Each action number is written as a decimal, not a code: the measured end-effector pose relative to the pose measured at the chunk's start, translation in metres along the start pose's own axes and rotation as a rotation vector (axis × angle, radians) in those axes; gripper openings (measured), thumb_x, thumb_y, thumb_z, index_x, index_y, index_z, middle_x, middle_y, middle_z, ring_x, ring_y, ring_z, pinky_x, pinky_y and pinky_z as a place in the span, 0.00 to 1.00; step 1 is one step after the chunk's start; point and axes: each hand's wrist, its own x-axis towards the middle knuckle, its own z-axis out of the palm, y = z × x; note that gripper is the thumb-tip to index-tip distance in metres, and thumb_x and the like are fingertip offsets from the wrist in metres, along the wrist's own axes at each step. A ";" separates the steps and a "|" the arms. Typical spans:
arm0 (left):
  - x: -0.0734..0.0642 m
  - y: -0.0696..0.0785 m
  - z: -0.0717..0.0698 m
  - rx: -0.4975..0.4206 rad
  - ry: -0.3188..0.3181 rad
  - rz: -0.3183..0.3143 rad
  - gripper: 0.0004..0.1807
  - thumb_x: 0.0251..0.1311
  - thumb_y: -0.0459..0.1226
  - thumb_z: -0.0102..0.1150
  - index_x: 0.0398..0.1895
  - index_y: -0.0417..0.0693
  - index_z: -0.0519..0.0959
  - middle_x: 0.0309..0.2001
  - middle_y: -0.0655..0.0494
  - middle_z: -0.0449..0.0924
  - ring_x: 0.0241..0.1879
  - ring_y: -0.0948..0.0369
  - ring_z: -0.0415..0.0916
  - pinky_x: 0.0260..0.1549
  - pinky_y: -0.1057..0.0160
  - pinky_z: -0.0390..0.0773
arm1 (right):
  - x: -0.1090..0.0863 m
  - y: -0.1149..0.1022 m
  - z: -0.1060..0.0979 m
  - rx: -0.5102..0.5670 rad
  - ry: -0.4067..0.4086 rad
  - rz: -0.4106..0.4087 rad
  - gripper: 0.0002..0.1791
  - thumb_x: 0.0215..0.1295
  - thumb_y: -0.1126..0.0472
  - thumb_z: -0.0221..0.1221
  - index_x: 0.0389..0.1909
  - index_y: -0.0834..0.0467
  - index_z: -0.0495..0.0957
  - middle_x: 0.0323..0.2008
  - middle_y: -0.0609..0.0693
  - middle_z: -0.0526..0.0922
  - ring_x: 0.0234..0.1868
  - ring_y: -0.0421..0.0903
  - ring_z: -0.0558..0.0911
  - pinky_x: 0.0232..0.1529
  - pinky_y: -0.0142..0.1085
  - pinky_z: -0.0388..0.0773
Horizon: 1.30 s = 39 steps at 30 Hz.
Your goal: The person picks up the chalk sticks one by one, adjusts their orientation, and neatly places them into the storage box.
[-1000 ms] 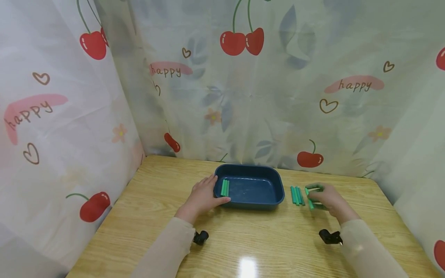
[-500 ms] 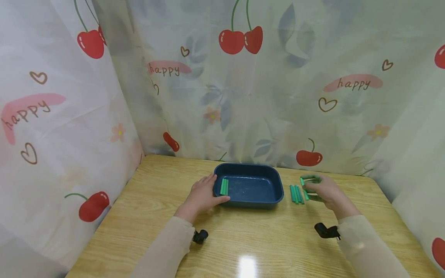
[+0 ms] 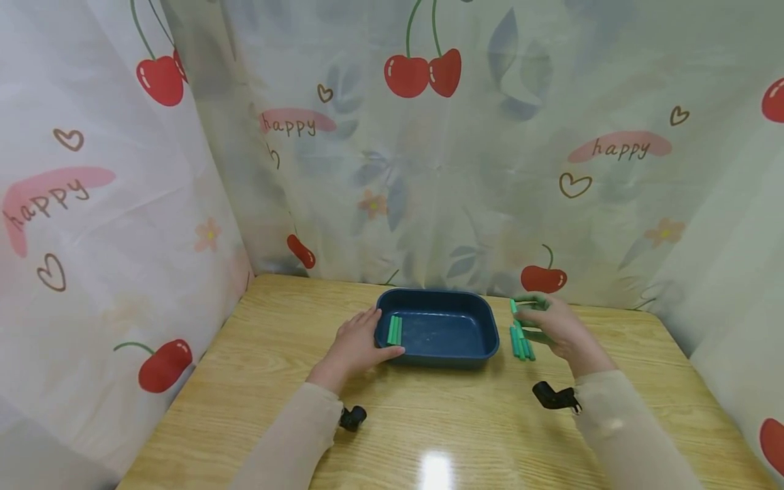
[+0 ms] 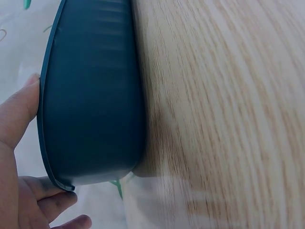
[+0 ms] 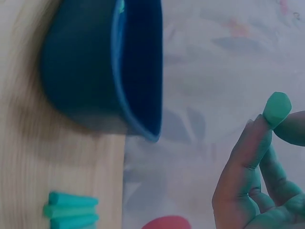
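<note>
"Right hand [image 3: 548, 325] — holding anything?"
"Pinching one green stick [image 5: 278, 109], raised off the bench [image 3: 441, 415] near loose sticks [image 5: 71, 211] at the blue tray's [image 3: 441, 361] three o'clock."
"Left hand [image 3: 358, 345]?"
"Gripping the tray's nine-o'clock end — likely steadying it."
"Inside?"
"Three sticks [image 3: 395, 331], at nine o'clock; only the head view shows all. Right wrist's view shows the pinch end-on."

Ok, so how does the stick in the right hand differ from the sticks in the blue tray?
The held stick is raised, pinched in the right hand; the tray sticks lie in the tray. The held stick is beyond the tray's right end; the tray sticks are near its left end. Both are slim and light green.
</note>
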 end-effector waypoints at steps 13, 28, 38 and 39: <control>-0.003 0.001 -0.002 -0.010 -0.003 -0.002 0.56 0.56 0.66 0.62 0.79 0.46 0.54 0.79 0.50 0.51 0.77 0.47 0.48 0.73 0.42 0.46 | 0.010 -0.017 0.024 0.074 -0.010 -0.030 0.30 0.69 0.64 0.59 0.69 0.68 0.63 0.48 0.49 0.77 0.46 0.48 0.79 0.47 0.41 0.78; -0.004 0.004 -0.004 -0.006 0.001 0.003 0.56 0.57 0.66 0.63 0.79 0.45 0.54 0.79 0.49 0.52 0.77 0.47 0.48 0.73 0.42 0.46 | 0.025 -0.030 0.056 0.201 -0.018 -0.030 0.28 0.68 0.67 0.59 0.67 0.68 0.65 0.45 0.52 0.75 0.38 0.44 0.78 0.39 0.35 0.81; -0.003 0.004 -0.005 -0.001 -0.003 0.005 0.57 0.55 0.69 0.61 0.79 0.45 0.55 0.78 0.49 0.52 0.77 0.48 0.49 0.73 0.43 0.47 | 0.040 -0.034 0.085 0.255 0.005 -0.010 0.27 0.67 0.67 0.59 0.66 0.67 0.67 0.44 0.53 0.76 0.36 0.44 0.80 0.36 0.35 0.83; -0.003 0.004 -0.004 -0.002 -0.004 0.005 0.57 0.55 0.69 0.61 0.79 0.45 0.55 0.78 0.49 0.52 0.77 0.48 0.49 0.73 0.42 0.47 | 0.042 -0.034 0.089 0.254 0.010 -0.008 0.27 0.66 0.67 0.60 0.66 0.67 0.68 0.44 0.53 0.76 0.36 0.44 0.81 0.35 0.35 0.83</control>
